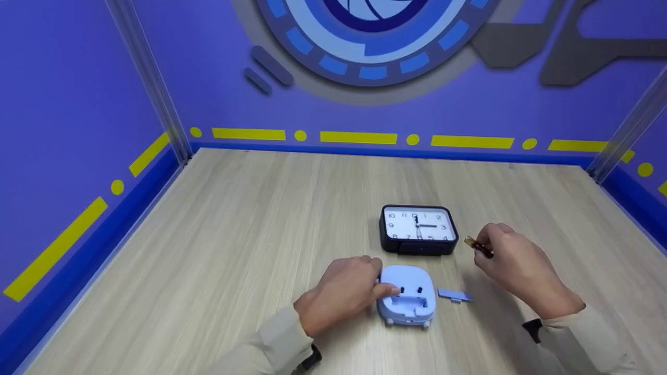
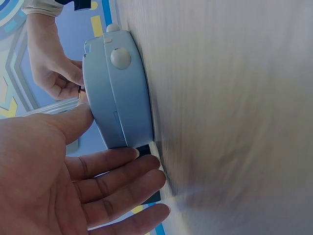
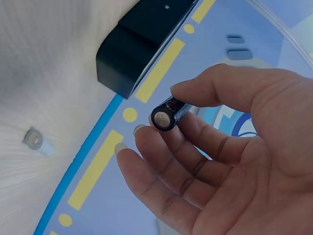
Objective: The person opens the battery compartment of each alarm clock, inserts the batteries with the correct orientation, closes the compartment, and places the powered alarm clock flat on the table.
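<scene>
A light-blue clock (image 1: pixel 407 278) lies with its back upward, showing two black knobs and an uncovered battery compartment. My left hand (image 1: pixel 348 286) holds it at its left side, thumb over the back and fingers along the edge; the left wrist view shows the index finger against the blue casing (image 2: pixel 117 93). To the right, my right hand (image 1: pixel 518 265) pinches a black and gold battery (image 1: pixel 478 246) above the table. One flat metal end of the battery (image 3: pixel 162 120) faces the right wrist camera. Beside the blue clock lies its loose battery cover (image 1: pixel 455 296).
A black rectangular clock (image 1: pixel 418 229) lies face up just beyond the blue one, its right end near the battery. Blue patterned panels (image 1: pixel 344 117) wall in the wooden table (image 1: pixel 250 219) at the back and sides.
</scene>
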The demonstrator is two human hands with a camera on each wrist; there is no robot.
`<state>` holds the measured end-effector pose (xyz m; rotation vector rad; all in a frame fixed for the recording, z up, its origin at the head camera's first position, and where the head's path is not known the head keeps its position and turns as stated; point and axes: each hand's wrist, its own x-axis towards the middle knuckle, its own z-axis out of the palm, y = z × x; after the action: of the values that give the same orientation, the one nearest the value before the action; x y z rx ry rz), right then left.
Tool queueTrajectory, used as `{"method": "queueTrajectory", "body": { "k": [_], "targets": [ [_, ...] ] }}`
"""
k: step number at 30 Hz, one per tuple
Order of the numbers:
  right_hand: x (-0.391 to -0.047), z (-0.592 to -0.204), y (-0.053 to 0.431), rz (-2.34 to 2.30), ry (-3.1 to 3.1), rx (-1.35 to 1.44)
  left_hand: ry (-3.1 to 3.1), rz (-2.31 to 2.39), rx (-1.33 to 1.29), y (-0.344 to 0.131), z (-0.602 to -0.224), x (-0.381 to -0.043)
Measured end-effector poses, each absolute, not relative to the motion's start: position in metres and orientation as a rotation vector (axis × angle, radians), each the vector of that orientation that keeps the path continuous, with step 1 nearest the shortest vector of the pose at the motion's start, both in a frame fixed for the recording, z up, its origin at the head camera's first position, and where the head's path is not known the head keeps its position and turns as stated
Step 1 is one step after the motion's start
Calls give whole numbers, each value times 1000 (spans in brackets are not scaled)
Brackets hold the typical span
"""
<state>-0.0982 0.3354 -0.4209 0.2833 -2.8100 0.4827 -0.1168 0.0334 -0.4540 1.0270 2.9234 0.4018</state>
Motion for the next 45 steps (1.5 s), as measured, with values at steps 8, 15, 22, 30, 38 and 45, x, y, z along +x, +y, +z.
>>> {"method": "queueTrajectory", "body": {
  "k": [8, 15, 22, 30, 38, 45],
  "targets": [
    [-93, -418, 326, 470, -2781, 327, 2941, 402, 1049, 33, -454, -116],
    [-89, -417, 319, 475, -2758, 379, 2944, 408, 1061, 33, -454, -116],
    [-86, -417, 313, 494, -2747, 424, 2934, 382, 1042, 33, -454, -116],
    [-83, -416, 306, 477, -2780, 447, 2926, 372, 1027, 34, -454, -117],
    [-82, -419, 301, 430, -2781, 493, 2949, 395, 1043, 33, -454, -115],
    [-80, -420, 297, 441, -2802, 497, 2957, 382, 1048, 33, -454, -115]
  ]
}}
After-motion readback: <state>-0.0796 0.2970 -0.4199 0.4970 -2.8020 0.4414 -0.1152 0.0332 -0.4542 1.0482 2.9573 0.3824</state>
